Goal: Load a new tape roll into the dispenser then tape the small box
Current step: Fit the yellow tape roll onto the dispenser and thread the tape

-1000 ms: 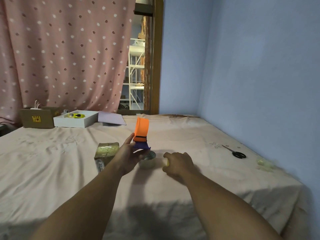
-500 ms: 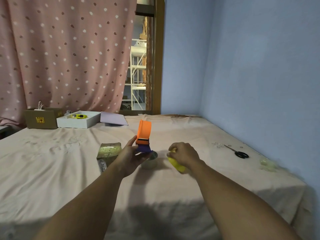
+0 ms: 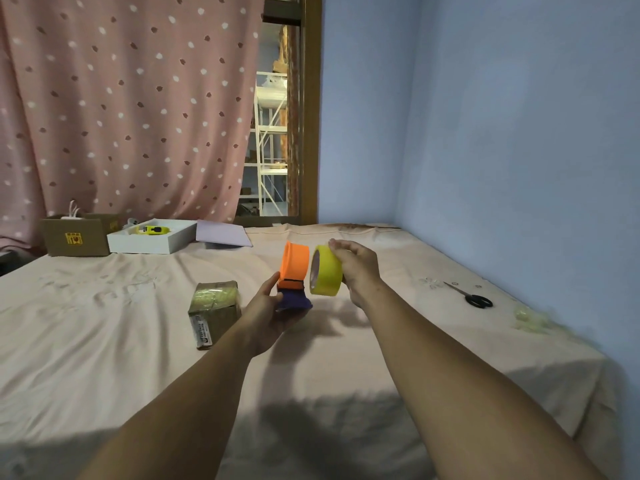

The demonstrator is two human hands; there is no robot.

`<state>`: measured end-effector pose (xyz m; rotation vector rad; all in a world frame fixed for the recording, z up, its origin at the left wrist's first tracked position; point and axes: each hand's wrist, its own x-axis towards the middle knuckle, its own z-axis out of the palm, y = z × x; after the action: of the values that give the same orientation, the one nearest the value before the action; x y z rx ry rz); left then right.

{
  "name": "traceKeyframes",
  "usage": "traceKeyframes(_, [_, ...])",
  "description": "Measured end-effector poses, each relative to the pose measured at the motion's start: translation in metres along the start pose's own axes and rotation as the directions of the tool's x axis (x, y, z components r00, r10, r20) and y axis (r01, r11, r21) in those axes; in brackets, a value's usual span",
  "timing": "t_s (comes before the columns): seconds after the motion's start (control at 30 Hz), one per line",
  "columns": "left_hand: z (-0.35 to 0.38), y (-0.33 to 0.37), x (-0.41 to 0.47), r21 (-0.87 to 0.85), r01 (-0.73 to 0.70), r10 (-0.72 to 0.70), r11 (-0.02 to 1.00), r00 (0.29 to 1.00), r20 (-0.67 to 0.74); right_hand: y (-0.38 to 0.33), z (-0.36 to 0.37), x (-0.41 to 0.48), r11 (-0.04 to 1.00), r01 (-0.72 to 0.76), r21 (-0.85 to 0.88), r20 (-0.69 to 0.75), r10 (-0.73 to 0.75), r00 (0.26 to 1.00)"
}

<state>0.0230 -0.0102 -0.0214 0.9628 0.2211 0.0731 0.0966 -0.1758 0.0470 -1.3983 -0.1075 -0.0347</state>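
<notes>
My left hand (image 3: 273, 315) holds the tape dispenser (image 3: 293, 268) upright above the bed; it has an orange drum on top and a purple base resting in my palm. My right hand (image 3: 356, 268) grips a yellow tape roll (image 3: 325, 271) on edge, its open core facing the orange drum and almost touching it. The small box (image 3: 214, 311), brown cardboard wrapped in clear tape with a label on its near end, lies on the sheet just left of my left wrist.
Black scissors (image 3: 476, 298) lie to the right near the blue wall, with crumpled clear tape (image 3: 530, 320) beyond them. At the back left stand a brown carton (image 3: 74, 239), a white tray (image 3: 149, 241) and a lilac sheet (image 3: 223, 233).
My right hand has lifted the yellow roll off the bed and brought it up beside the orange drum. My left hand has raised the dispenser slightly.
</notes>
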Motion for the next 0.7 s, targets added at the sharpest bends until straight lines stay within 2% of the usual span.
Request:
traceKeyframes(0.17, [0.001,0.000,0.001,0.052,-0.001,0.000,0.999,1.000,0.024,-0.007,0.015,0.001,0.993,-0.037,0.115,-0.002,0.037,0.999])
traceKeyframes(0.23, [0.002,-0.002,0.001,0.049,-0.014,0.013,0.999,1.000,0.025,-0.007,0.019,0.000,0.994,-0.019,0.103,0.005,0.019,1.000])
traceKeyframes(0.37, [0.006,-0.001,0.000,0.022,-0.047,0.046,0.999,0.999,0.008,0.000,0.027,-0.003,0.999,0.044,-0.025,0.021,-0.043,0.999])
traceKeyframes(0.5, [0.012,0.004,-0.003,0.049,-0.057,0.057,0.997,0.998,-0.007,-0.001,0.031,-0.003,0.999,0.015,0.030,-0.011,-0.015,1.000])
traceKeyframes(0.7, [0.011,0.004,-0.006,0.248,-0.144,0.178,0.958,0.977,-0.119,-0.005,0.043,-0.006,0.996,0.022,0.084,-0.017,-0.021,1.000])
